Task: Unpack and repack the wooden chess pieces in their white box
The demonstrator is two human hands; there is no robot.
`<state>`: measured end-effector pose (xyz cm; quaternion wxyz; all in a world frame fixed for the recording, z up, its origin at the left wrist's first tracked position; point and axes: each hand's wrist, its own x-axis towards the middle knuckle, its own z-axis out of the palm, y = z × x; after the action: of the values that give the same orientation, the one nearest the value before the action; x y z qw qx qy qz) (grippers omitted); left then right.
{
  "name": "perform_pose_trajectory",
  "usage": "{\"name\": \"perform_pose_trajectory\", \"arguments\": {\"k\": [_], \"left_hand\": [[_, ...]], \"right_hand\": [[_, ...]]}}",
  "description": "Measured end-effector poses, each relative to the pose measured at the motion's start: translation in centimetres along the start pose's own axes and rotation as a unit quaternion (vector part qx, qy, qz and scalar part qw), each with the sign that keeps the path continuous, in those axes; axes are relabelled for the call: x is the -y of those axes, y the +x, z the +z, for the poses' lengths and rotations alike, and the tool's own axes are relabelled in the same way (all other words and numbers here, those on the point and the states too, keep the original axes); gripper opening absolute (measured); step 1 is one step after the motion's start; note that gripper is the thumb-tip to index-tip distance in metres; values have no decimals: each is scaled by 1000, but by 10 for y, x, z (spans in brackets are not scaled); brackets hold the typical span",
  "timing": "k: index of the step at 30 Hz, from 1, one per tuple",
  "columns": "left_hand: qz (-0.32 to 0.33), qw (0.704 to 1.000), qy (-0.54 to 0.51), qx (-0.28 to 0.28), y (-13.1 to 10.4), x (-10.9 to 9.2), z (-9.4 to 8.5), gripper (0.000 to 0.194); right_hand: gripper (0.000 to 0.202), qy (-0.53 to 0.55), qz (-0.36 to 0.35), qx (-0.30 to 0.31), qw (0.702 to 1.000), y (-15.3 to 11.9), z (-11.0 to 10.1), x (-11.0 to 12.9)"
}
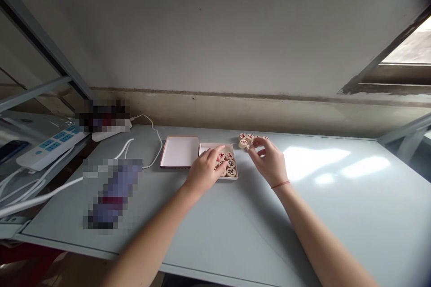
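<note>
Chinese chess pieces (230, 163), round and pale with red or black characters, lie in a shallow white box (232, 176). Over the box's left part is my left hand (206, 167), its fingers apart and hiding some of the pieces. To the right of the box, a small group of stacked Chinese chess pieces (243, 142) with red characters sits on the table. My right hand (268, 159) is at this group, thumb and fingers closed around a piece at its near side. The fingers partly cover that piece.
The box lid (181, 151) lies inner side up, left of the box, on the grey table (215, 224). Farther left are a blurred purple item (117, 193), white cables (63, 184) and a power strip (50, 145). A wall (208, 112) runs behind the table.
</note>
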<state>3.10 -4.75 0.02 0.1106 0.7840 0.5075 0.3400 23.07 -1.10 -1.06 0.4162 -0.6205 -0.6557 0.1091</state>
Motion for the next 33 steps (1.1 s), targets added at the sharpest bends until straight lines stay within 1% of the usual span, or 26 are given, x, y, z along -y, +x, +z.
{"name": "perform_pose_trajectory", "arguments": {"k": [1, 3, 5, 8, 12, 16, 22, 33], "left_hand": [[-4, 1000, -1, -3, 0, 1, 0, 36], [-12, 1000, -3, -5, 0, 3, 0, 36], [-14, 1000, -5, -2, -1, 5, 1, 36], [-9, 1000, -8, 0, -2, 6, 3, 36], [-7, 1000, -11, -5, -1, 7, 4, 34], [-9, 1000, -6, -11, 0, 9, 4, 32], [-13, 1000, -10, -17, 2, 11, 5, 30], [-17, 999, -20, -26, 3, 16, 6, 27]], "right_hand": [[24, -49, 6, -3, 999, 3, -1, -9], [23, -114, 12, 8, 993, 7, 1, -24], [23, -146, 12, 17, 989, 7, 5, -32], [22, -170, 8, 28, 985, 5, 10, -35], [23, -171, 9, 45, 984, 5, 12, -37], [23, -169, 29, 58, 984, 7, 11, -36], [17, -172, 43, 47, 983, 7, 14, -32], [18, -161, 23, 27, 986, 6, 16, -35]]}}
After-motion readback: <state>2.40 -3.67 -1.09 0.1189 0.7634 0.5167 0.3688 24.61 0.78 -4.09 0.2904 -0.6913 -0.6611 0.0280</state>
